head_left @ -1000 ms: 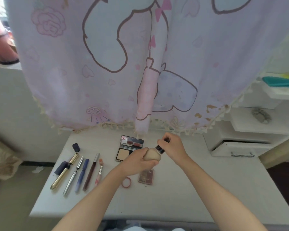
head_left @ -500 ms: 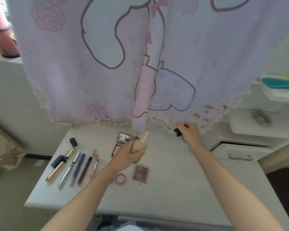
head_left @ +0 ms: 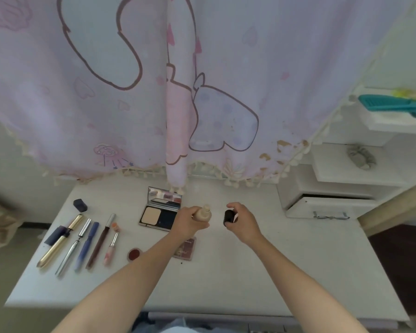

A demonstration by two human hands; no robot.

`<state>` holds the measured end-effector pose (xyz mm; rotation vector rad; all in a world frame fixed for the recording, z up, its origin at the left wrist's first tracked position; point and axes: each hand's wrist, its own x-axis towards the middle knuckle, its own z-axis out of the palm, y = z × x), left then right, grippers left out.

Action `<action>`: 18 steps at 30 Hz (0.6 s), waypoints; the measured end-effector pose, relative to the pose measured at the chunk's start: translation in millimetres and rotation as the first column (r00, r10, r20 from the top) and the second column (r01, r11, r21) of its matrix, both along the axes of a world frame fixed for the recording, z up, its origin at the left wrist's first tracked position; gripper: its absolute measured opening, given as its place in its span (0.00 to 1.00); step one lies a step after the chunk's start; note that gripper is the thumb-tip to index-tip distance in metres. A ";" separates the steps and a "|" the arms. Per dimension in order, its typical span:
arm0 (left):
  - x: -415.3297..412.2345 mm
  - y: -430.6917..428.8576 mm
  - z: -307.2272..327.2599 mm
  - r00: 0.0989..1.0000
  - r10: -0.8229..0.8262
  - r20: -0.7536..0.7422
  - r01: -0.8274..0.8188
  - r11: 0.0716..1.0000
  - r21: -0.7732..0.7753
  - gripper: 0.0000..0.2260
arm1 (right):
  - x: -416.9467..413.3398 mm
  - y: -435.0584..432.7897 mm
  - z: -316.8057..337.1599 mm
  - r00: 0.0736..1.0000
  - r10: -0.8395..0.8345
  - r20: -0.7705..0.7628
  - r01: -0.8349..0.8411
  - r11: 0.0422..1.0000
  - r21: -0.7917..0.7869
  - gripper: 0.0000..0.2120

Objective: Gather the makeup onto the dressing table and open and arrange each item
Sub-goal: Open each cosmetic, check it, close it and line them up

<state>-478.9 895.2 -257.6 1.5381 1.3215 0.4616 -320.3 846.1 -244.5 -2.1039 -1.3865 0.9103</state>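
five makeup sticks (head_left: 58, 241), two compacts (head_left: 160, 216), one bottle (head_left: 203, 213)

Head view, steeply down over dressing table (head_left: 298, 272)

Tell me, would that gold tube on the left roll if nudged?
Probably: the gold tube looks round and slim, lying flat on the table, so a sideways nudge could roll it. Its shiny finish may be slippery.

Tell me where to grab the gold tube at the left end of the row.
Pinch the gold tube across its lower half, from straight above. It lies flat and slanted; a dark cap sits against its upper left side and the silver pencil lies close on its right.
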 end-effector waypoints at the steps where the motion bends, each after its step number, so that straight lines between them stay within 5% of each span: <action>1: 2.1 2.8 -4.1 0.999 0.007 -0.032 -0.007 1.000 0.003 0.14 | -1.7 -0.5 -6.7 0.999 -0.039 -0.007 0.039 0.999 0.003 0.22; 18: 19.5 26.4 -22.9 0.978 -0.011 -0.207 0.013 1.000 0.011 0.14 | -9.6 19.7 -59.5 0.998 -0.057 0.034 0.059 0.997 -0.052 0.14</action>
